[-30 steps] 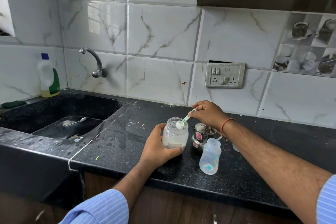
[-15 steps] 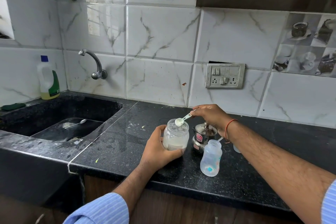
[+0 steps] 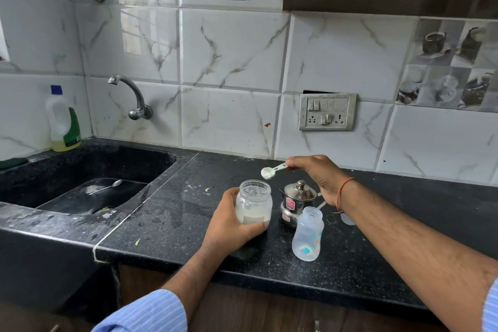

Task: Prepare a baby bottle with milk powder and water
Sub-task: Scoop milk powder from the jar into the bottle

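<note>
Your right hand (image 3: 320, 179) pinches the handle of the measuring scoop (image 3: 272, 170) between thumb and fingertips, with the bowl pointing left and kept level, which I judge is what stops the heaped white powder from sliding off. The scoop hangs in the air just above and slightly right of the open mouth of the powder jar (image 3: 253, 203), clear of its rim. That wrist is bent down and the forearm reaches in from the right, passing above the small steel pot (image 3: 296, 201) with its lid on

Your left hand (image 3: 229, 222) wraps round the jar from the left, fingers curled under its near side, holding it steady on the table (image 3: 172, 213); I take that as bracing so the jar cannot tip while the scoop works in it

The baby bottle (image 3: 308, 234) stands upright and uncapped on the table, just right of the jar and in front of the pot, its mouth open. It looks empty, so the powder is not yet in; the carry calls for a level scoop moved right and toward you to that narrow neck
</note>
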`<state>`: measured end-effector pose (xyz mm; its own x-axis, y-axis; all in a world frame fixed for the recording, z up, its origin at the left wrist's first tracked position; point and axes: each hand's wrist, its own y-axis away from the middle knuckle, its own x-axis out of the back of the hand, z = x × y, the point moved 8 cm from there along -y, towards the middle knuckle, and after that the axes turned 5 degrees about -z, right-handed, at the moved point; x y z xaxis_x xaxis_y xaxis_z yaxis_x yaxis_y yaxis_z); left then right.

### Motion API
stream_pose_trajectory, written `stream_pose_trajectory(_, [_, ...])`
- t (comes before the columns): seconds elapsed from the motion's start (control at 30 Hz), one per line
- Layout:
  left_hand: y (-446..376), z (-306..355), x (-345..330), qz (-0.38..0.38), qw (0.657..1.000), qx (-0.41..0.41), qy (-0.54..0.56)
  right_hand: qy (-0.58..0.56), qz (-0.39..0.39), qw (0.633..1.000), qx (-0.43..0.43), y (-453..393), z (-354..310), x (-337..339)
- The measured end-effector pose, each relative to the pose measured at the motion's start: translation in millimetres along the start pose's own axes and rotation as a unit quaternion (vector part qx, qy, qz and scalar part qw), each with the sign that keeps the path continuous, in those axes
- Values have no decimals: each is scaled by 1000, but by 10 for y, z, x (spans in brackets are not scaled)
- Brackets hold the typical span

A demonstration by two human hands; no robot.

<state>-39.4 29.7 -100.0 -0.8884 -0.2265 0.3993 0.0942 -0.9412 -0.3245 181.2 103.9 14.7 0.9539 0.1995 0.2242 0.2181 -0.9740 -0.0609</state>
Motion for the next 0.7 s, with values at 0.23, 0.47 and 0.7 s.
stream_pose_trajectory(0.23, [-54,-29,-19,0,1000,-11,-7,-49,46,997,26,177,39,436])
stream_pose_trajectory(0.47, [376,615,-17,120,939,-293,-138,-35,84,994,58,449,147,828])
stream_pose_trajectory(0.7, [528,791,-531,31,960,-266,-85,-21,103,991,78,738,198,969])
